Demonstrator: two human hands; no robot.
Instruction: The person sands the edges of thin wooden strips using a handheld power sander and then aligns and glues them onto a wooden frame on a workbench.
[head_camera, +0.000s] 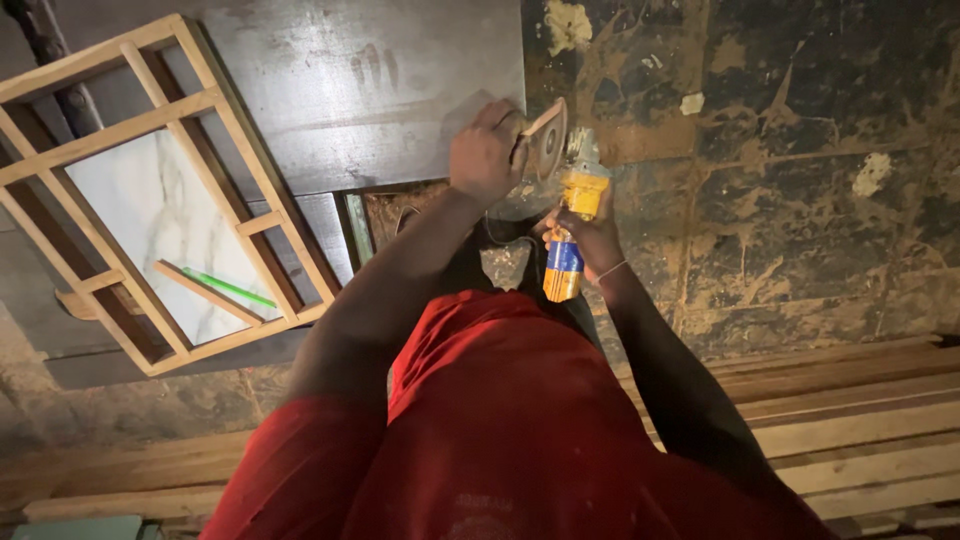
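Two hands meet at the upper centre of the frame: the right hand (590, 232) is wrapped around the yellow-and-blue angle grinder (568, 225), whose long axis runs up the frame. Just left of its head, the left hand (487, 155) pinches the round disc (546, 140).

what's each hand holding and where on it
Right hand grips the yellow-and-blue angle grinder around its body. Left hand pinches the grinder's disc at its edge.

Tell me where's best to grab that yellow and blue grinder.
Probably round the grinder by its narrow blue and yellow body, coming from the rear end, where the right hand holds it. The disc sits at the far end by the left hand.
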